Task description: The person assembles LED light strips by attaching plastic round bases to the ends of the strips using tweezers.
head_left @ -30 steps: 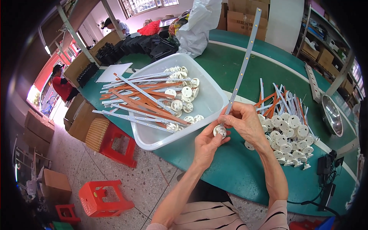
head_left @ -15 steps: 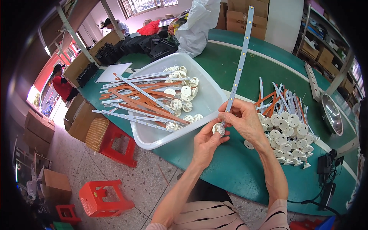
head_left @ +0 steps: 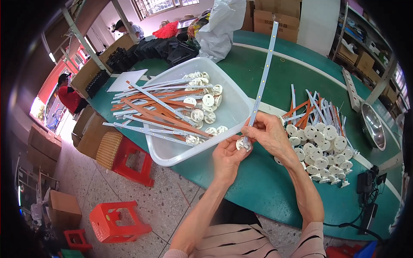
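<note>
Green table below; I see my left hand pinching the round white cap, right hand gripping the LED strip, now tilted more upright since a second ago.

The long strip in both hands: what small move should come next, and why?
Probably lay it in the white tub to the left. The long strip already meets the round white cap between the left hand and right hand, and the tub holds similar capped strips.

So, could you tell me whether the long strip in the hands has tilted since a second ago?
Yes. The strip now stands a little more upright: its top end has swung left, toward the white bag on the table, while its base stays by the tub corner.
</note>
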{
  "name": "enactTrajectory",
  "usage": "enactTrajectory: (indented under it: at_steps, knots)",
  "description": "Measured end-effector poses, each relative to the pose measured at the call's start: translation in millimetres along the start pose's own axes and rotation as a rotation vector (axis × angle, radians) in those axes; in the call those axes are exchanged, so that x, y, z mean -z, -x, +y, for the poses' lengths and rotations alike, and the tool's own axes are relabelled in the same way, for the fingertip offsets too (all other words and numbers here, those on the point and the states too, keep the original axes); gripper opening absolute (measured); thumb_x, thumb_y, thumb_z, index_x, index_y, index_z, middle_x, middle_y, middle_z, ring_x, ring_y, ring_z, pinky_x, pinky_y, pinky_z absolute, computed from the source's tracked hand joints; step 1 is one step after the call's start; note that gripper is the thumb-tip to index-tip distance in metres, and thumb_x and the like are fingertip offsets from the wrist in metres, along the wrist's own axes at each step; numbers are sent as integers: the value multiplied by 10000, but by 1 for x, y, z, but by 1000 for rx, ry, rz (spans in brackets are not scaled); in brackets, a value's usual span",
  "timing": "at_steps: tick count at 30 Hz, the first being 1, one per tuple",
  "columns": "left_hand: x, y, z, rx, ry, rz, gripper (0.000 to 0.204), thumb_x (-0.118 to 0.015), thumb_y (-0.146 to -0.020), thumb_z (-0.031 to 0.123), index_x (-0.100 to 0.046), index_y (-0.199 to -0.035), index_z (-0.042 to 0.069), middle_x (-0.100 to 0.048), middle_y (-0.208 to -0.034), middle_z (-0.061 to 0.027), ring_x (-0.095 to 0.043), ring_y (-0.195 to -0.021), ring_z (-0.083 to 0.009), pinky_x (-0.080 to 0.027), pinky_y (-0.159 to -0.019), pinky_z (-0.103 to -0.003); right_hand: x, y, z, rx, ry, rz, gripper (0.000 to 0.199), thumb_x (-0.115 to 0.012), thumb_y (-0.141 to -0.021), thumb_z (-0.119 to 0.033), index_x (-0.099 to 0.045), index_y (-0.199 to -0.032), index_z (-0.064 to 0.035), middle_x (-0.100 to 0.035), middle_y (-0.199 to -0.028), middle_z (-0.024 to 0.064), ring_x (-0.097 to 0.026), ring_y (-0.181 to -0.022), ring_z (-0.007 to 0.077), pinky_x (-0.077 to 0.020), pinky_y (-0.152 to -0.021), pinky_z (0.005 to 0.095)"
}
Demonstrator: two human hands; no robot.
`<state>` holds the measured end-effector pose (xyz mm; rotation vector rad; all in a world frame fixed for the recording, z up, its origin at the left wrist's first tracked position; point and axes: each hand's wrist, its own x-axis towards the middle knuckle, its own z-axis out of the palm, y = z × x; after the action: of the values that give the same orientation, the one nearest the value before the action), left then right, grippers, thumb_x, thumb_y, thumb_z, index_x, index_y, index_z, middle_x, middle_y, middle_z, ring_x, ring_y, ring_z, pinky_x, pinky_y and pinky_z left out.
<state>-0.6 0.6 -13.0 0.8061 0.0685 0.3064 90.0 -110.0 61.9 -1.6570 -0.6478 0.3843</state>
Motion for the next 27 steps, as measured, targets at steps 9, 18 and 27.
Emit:
enactTrajectory:
  at_steps: [9, 18, 27]
  knots:
    - [-5, 2, 0, -61, -122, 137, 294, -634, -776, -85, -509, -1031, -6, -611, -1055, -140, -616, -956, -197, -536, -821, -326, -4, -1, 6, 32, -15, 16, 193, -631, -799, -94, -639, -941, 37, -663, -705, 79, -599, -611, 105, -473, -564, 263]
    - [-1, 1, -3, -116, -207, 174, 270, -651, -739, -116, -512, -951, -22, -615, -970, -146, -624, -874, -192, -523, -733, -264, -10, 0, 5, 73, 135, -6, 221, -633, -799, -136, -635, -938, 36, -657, -689, 97, -603, -602, 116, -460, -549, 279]
    - [-2, 3, 0, -72, -168, 209, 206, -648, -795, -33, -533, -965, -25, -621, -965, -134, -626, -850, -182, -520, -719, -268, -9, 0, 7, 91, 246, 26, 203, -638, -813, -139, -627, -911, 38, -630, -645, 81, -577, -561, 116, -450, -518, 270]
